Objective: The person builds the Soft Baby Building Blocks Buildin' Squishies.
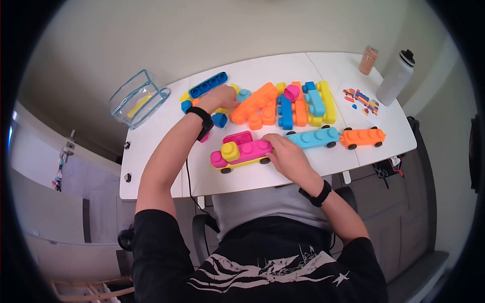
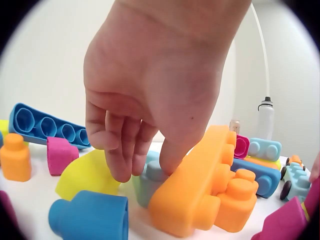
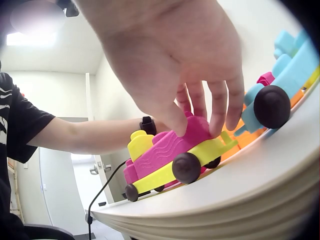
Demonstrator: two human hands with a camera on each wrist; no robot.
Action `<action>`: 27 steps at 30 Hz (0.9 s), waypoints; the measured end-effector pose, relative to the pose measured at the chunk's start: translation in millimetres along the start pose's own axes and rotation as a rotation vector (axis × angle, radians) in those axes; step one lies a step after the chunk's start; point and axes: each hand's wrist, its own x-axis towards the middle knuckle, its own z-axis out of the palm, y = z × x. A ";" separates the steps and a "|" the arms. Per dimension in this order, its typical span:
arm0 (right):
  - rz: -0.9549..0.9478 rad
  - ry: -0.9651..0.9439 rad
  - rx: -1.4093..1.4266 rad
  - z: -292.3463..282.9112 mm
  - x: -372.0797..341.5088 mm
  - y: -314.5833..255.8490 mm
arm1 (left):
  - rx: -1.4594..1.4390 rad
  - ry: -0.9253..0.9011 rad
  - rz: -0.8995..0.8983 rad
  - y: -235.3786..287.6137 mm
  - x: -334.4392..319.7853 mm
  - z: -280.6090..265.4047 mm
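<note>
In the left wrist view my left hand (image 1: 221,98) reaches down among loose blocks, thumb and fingertips on either side of a light blue block (image 2: 150,177). A yellow piece (image 2: 87,175) and a long orange block (image 2: 187,187) flank it. My right hand (image 1: 288,156) grips the rear of a long pink block (image 3: 160,152), thumb on one side and fingers on the other. That block sits on a yellow wheeled base (image 3: 155,177), with a yellow block (image 1: 230,151) on its front part. Behind this car lies a pink piece (image 1: 237,137).
A light blue wheeled car (image 1: 313,137) and an orange one (image 1: 362,137) stand to the right. Several stacked blocks (image 1: 299,108) lie behind them. A picture sheet (image 1: 361,103), a can (image 1: 368,60) and a bottle (image 1: 395,81) are far right; a clear bag (image 1: 139,101) is left.
</note>
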 end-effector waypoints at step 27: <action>0.124 -0.063 0.179 1.1 4.0 17.7 | -0.362 0.208 0.214 37.9 -136.6 -90.8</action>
